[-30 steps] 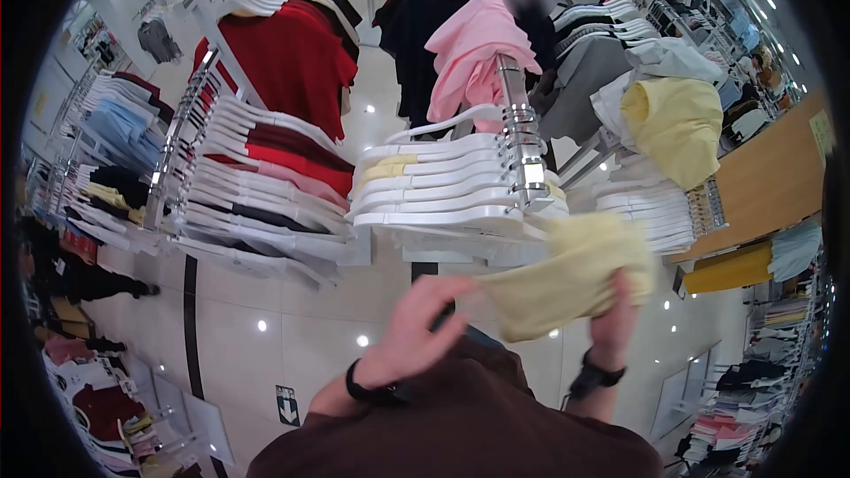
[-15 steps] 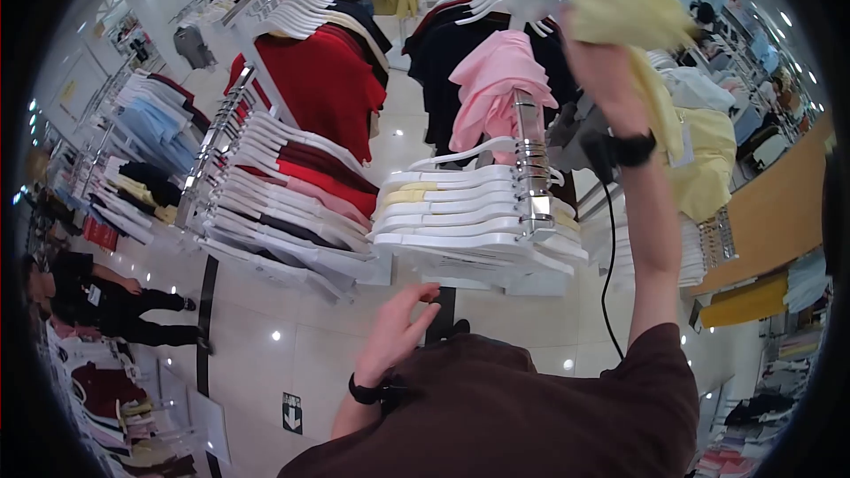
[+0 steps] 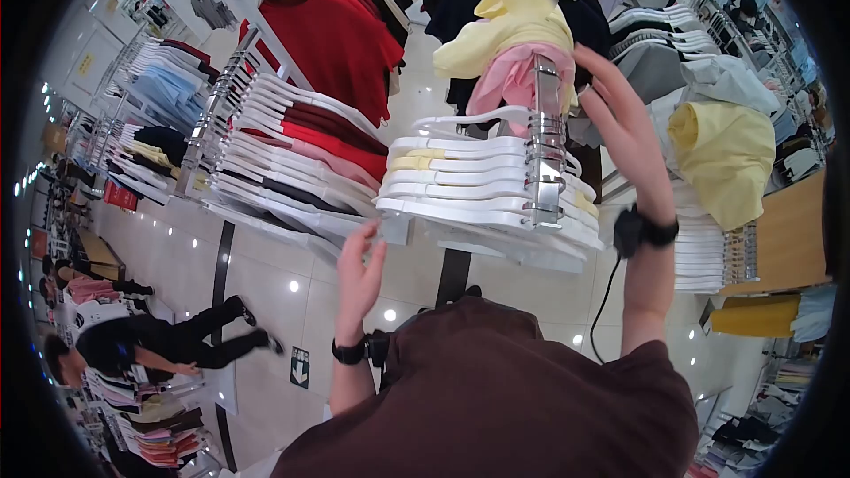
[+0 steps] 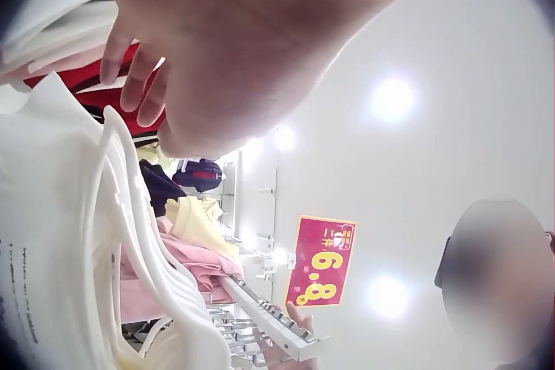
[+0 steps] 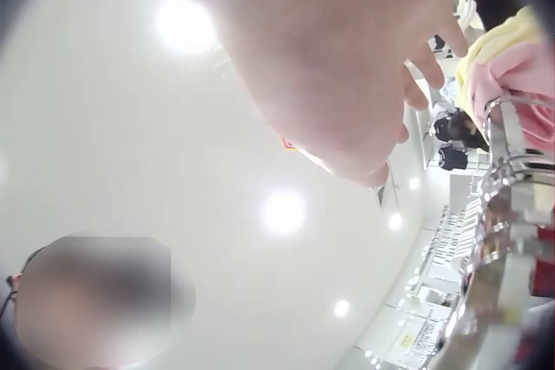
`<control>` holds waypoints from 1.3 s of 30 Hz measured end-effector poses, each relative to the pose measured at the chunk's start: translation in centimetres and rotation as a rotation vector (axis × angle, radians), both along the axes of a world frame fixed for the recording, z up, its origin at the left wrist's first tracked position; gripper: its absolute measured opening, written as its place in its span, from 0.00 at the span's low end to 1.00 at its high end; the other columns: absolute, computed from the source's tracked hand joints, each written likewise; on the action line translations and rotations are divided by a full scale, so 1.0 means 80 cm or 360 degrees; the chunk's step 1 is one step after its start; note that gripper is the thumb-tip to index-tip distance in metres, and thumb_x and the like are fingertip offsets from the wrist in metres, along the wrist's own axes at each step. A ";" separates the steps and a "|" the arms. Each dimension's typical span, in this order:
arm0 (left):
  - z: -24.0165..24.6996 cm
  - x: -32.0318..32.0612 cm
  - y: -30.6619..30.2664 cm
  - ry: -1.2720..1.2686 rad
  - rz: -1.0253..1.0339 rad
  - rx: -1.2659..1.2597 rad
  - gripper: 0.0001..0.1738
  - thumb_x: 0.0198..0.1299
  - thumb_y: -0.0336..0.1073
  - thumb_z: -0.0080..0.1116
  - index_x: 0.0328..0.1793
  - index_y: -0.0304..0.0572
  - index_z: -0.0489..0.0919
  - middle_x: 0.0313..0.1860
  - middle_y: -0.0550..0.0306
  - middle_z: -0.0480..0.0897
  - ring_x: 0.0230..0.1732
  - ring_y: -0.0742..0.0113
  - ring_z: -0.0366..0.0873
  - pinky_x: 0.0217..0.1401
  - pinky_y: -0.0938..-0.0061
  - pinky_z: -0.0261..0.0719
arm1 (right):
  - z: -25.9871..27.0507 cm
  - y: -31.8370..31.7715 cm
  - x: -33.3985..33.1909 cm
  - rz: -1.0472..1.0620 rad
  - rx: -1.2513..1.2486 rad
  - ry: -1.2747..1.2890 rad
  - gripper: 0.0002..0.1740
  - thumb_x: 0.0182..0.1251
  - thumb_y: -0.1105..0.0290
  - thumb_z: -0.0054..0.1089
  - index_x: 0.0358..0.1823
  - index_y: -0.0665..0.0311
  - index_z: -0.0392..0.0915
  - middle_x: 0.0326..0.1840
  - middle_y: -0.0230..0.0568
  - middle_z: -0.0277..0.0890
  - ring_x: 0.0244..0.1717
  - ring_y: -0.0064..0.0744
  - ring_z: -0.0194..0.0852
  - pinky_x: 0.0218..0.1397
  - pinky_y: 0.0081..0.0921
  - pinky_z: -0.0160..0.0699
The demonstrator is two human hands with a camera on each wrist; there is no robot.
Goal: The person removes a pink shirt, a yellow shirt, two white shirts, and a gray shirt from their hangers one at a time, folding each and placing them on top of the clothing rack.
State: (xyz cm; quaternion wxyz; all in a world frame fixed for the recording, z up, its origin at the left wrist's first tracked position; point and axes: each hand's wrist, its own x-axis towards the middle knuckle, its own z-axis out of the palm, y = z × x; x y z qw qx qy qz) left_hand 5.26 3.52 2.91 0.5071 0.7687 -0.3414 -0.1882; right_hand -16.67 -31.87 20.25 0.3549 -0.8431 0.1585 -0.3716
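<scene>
A pale yellow garment (image 3: 505, 35) lies draped over a pink garment (image 3: 513, 80) at the far end of the metal rail (image 3: 547, 124). To the right of that rail my right hand (image 3: 627, 128) is raised, holding nothing, its fingers extended toward the rack. White hangers (image 3: 460, 188) with light clothes hang along the rail's near part. My left hand (image 3: 360, 279), also holding nothing, hovers with loosely bent fingers by the near ends of these hangers. In the left wrist view the yellow garment (image 4: 192, 221) shows beyond the hangers, above the pink one.
Left of the centre rail, another rack holds red garments (image 3: 328, 53) and more white hangers. At the right hang a bunched yellow garment (image 3: 722, 155) and grey clothes. A black cable (image 3: 606, 310) trails from my right wrist. A person in black (image 3: 177, 341) is at the left.
My right hand carried the yellow garment from in front of me up over the rack and let it go on the pink one. My left hand released it earlier and stayed low.
</scene>
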 end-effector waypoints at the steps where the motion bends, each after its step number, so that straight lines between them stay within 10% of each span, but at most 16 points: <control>1: 0.006 0.008 -0.016 -0.0146 0.0001 -0.0059 0.18 0.76 0.34 0.60 0.68 0.36 0.81 0.60 0.45 0.85 0.63 0.50 0.83 0.68 0.61 0.78 | -0.006 0.021 -0.026 -0.0075 -0.0067 0.0024 0.27 0.79 0.69 0.60 0.76 0.66 0.75 0.76 0.47 0.77 0.78 0.38 0.72 0.81 0.34 0.65; 13: -0.028 0.027 -0.095 -0.0352 -0.0067 0.0061 0.11 0.77 0.33 0.57 0.58 0.34 0.81 0.55 0.46 0.83 0.58 0.50 0.81 0.63 0.62 0.78 | -0.235 0.145 -0.174 -0.0908 0.0357 0.0612 0.24 0.81 0.65 0.60 0.72 0.65 0.76 0.79 0.57 0.68 0.77 0.56 0.68 0.73 0.43 0.77; 24: -0.038 0.041 -0.074 0.0083 -0.0232 0.0380 0.18 0.82 0.41 0.52 0.65 0.37 0.83 0.54 0.57 0.82 0.57 0.67 0.77 0.67 0.73 0.72 | -0.301 0.108 -0.200 -0.1011 0.1148 0.0074 0.15 0.82 0.61 0.63 0.53 0.67 0.80 0.46 0.35 0.82 0.52 0.27 0.78 0.58 0.26 0.76; 30: -0.024 0.026 -0.076 0.0434 -0.0180 0.0341 0.21 0.86 0.46 0.47 0.59 0.34 0.82 0.47 0.63 0.82 0.52 0.73 0.72 0.62 0.74 0.71 | -0.301 0.104 -0.208 -0.0649 0.1504 0.0077 0.20 0.84 0.56 0.59 0.57 0.67 0.84 0.50 0.33 0.84 0.53 0.22 0.76 0.58 0.23 0.74; 35: -0.007 -0.002 -0.104 -0.0620 -0.0301 0.0237 0.20 0.85 0.43 0.47 0.47 0.34 0.82 0.40 0.48 0.84 0.46 0.54 0.79 0.56 0.62 0.75 | -0.303 0.096 -0.213 -0.0403 0.1727 0.0254 0.20 0.85 0.57 0.58 0.59 0.67 0.85 0.50 0.32 0.84 0.53 0.21 0.76 0.59 0.23 0.75; 39: -0.003 -0.030 -0.112 -0.0510 -0.0316 0.0301 0.19 0.83 0.41 0.47 0.45 0.36 0.83 0.39 0.47 0.84 0.46 0.44 0.78 0.57 0.55 0.74 | -0.305 0.099 -0.218 -0.0310 0.1929 0.0191 0.18 0.84 0.57 0.58 0.55 0.66 0.86 0.51 0.30 0.85 0.53 0.19 0.76 0.59 0.23 0.75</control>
